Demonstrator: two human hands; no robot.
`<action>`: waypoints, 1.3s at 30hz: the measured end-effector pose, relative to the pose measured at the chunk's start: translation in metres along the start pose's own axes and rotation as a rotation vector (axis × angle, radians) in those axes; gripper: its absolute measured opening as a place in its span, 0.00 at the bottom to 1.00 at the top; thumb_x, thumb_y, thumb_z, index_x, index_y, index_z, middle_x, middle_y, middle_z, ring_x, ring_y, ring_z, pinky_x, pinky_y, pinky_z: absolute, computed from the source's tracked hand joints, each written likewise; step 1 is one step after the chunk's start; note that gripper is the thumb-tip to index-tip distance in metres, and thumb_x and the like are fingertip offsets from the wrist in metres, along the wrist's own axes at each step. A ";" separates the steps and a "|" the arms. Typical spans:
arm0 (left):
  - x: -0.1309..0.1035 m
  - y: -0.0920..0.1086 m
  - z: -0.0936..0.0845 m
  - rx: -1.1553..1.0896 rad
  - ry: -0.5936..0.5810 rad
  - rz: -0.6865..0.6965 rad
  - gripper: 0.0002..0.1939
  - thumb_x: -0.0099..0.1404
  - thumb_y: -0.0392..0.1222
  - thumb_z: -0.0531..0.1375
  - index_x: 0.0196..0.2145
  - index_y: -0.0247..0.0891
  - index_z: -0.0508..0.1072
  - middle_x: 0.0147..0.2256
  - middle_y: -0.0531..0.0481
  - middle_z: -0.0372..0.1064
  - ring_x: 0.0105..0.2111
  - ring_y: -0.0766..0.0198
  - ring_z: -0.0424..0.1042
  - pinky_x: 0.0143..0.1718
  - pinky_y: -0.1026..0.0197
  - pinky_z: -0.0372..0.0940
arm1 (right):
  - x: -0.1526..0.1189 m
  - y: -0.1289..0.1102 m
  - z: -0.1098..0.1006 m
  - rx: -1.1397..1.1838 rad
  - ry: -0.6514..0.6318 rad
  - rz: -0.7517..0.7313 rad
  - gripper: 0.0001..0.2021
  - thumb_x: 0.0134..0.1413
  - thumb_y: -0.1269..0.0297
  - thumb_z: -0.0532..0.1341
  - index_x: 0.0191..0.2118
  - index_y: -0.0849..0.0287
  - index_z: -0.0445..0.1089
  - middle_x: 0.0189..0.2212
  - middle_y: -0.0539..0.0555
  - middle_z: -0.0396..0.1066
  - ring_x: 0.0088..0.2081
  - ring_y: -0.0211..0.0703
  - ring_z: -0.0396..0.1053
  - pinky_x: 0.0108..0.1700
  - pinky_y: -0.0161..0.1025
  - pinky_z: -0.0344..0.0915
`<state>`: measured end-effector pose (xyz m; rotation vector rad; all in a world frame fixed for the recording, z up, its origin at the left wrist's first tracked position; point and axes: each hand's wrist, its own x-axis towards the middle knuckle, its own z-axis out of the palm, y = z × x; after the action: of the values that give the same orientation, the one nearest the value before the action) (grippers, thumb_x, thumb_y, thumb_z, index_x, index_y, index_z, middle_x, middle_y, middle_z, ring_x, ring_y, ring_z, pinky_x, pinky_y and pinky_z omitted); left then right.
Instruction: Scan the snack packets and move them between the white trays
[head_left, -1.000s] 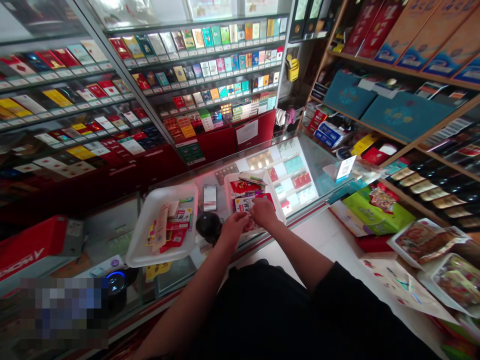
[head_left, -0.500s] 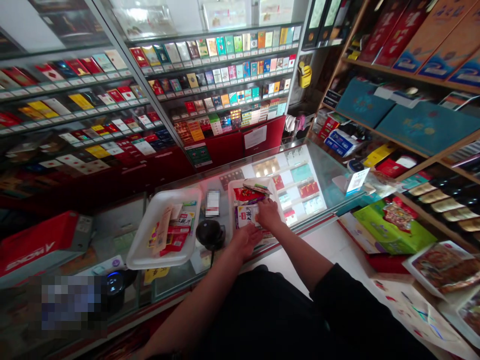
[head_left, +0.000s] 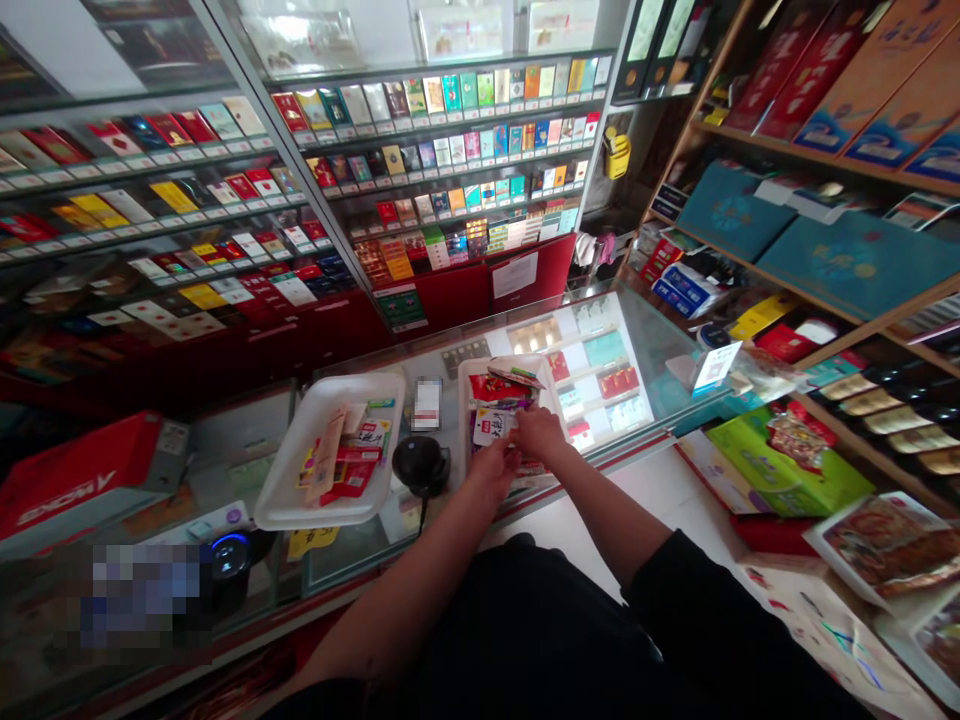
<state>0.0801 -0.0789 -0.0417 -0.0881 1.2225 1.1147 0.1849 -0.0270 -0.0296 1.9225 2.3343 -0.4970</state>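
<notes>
A white and purple snack packet (head_left: pixel 492 426) with dark lettering is over the right-hand white tray (head_left: pixel 463 400). My left hand (head_left: pixel 496 466) is closed at its lower edge, fingertips close to my right hand. My right hand (head_left: pixel 540 436) has its fingers curled in at the packet's right side. Both seem to pinch the packet, though the fingertips are partly hidden. Behind it in the tray lie a red packet (head_left: pixel 491 386) and a light-coloured packet (head_left: pixel 517 376). More packaging shows under my hands, partly covered.
Left of my hands, a black scanner-like device (head_left: pixel 420 465) stands on the glass counter (head_left: pixel 352 560). Beyond it are a small white card or screen (head_left: pixel 428 404) and another white tray (head_left: pixel 277 505) with several packets. A red box (head_left: pixel 82 475) sits farther left.
My hands have drawn closer together and their fingers have curled in at the packet's lower right. The packet's visible part looks smaller and shifted slightly. The view has turned a little.
</notes>
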 end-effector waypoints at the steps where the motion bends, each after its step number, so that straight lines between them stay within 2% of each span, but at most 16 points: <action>1: 0.002 0.000 0.002 0.009 0.003 0.011 0.08 0.63 0.28 0.65 0.39 0.34 0.72 0.29 0.51 0.72 0.22 0.72 0.69 0.24 0.71 0.65 | -0.002 0.000 -0.001 0.002 -0.017 0.000 0.18 0.62 0.58 0.60 0.53 0.61 0.74 0.52 0.69 0.72 0.53 0.60 0.71 0.51 0.50 0.66; 5: 0.004 -0.001 0.007 0.081 0.037 0.045 0.09 0.58 0.26 0.66 0.35 0.34 0.72 0.23 0.55 0.68 0.17 0.74 0.62 0.17 0.72 0.55 | -0.008 -0.001 -0.003 0.015 -0.056 -0.007 0.17 0.61 0.58 0.59 0.49 0.63 0.76 0.49 0.68 0.75 0.50 0.62 0.73 0.49 0.50 0.68; 9: 0.000 0.002 0.004 0.151 0.055 0.104 0.11 0.54 0.29 0.68 0.35 0.36 0.73 0.20 0.58 0.66 0.15 0.73 0.59 0.17 0.71 0.50 | -0.014 0.002 -0.009 0.111 0.002 -0.038 0.17 0.62 0.56 0.60 0.50 0.61 0.75 0.49 0.65 0.76 0.50 0.58 0.74 0.50 0.47 0.69; 13: -0.008 0.012 -0.006 0.258 0.017 0.260 0.14 0.52 0.34 0.70 0.38 0.37 0.76 0.25 0.54 0.73 0.20 0.71 0.65 0.22 0.68 0.58 | -0.016 0.007 -0.019 0.301 0.128 -0.103 0.23 0.56 0.60 0.67 0.57 0.57 0.72 0.55 0.60 0.74 0.55 0.54 0.72 0.56 0.45 0.67; 15: -0.012 0.020 -0.013 0.347 -0.037 0.359 0.14 0.51 0.39 0.71 0.37 0.35 0.78 0.28 0.51 0.76 0.24 0.68 0.69 0.27 0.65 0.63 | -0.017 0.008 -0.026 0.391 0.205 -0.111 0.23 0.56 0.64 0.67 0.58 0.56 0.72 0.55 0.58 0.75 0.55 0.52 0.72 0.57 0.44 0.66; 18: -0.018 0.038 -0.021 0.397 -0.157 0.423 0.17 0.50 0.45 0.71 0.37 0.35 0.79 0.31 0.47 0.78 0.30 0.62 0.75 0.33 0.60 0.68 | -0.021 0.008 -0.038 0.521 0.284 -0.077 0.16 0.58 0.69 0.63 0.53 0.56 0.75 0.48 0.56 0.79 0.48 0.49 0.75 0.54 0.43 0.68; 21: -0.024 0.060 -0.028 0.448 -0.230 0.489 0.17 0.50 0.44 0.71 0.37 0.36 0.78 0.34 0.45 0.80 0.34 0.58 0.77 0.39 0.56 0.71 | -0.026 0.004 -0.051 0.635 0.333 -0.073 0.13 0.57 0.70 0.63 0.47 0.54 0.78 0.42 0.52 0.80 0.43 0.46 0.77 0.50 0.42 0.70; 25: -0.028 0.091 -0.036 0.534 -0.234 0.639 0.17 0.51 0.41 0.70 0.39 0.37 0.75 0.35 0.46 0.80 0.35 0.59 0.78 0.43 0.55 0.71 | -0.031 -0.005 -0.066 0.708 0.362 -0.100 0.16 0.54 0.70 0.64 0.48 0.52 0.78 0.41 0.50 0.80 0.43 0.47 0.76 0.50 0.43 0.69; 28: -0.029 0.114 -0.039 0.589 -0.236 0.731 0.19 0.53 0.41 0.69 0.43 0.38 0.73 0.35 0.49 0.80 0.34 0.61 0.78 0.42 0.57 0.71 | -0.031 -0.014 -0.072 0.747 0.361 -0.094 0.16 0.52 0.68 0.66 0.48 0.52 0.78 0.40 0.50 0.80 0.42 0.47 0.76 0.49 0.44 0.70; 34: -0.031 0.157 -0.050 0.749 -0.221 0.873 0.20 0.55 0.43 0.69 0.45 0.38 0.73 0.34 0.50 0.79 0.33 0.61 0.77 0.36 0.61 0.69 | -0.022 -0.039 -0.073 0.772 0.385 -0.111 0.16 0.51 0.69 0.66 0.47 0.53 0.77 0.36 0.48 0.80 0.40 0.46 0.76 0.45 0.41 0.70; 39: -0.024 0.181 -0.066 0.868 -0.189 0.960 0.18 0.58 0.43 0.67 0.46 0.39 0.74 0.36 0.49 0.79 0.36 0.59 0.78 0.40 0.59 0.69 | -0.014 -0.065 -0.075 0.755 0.408 -0.104 0.17 0.52 0.72 0.65 0.48 0.53 0.78 0.37 0.49 0.81 0.40 0.45 0.77 0.47 0.40 0.69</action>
<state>-0.0930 -0.0416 0.0386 1.3494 1.5066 1.2240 0.1361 -0.0290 0.0581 2.3816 2.7709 -1.2541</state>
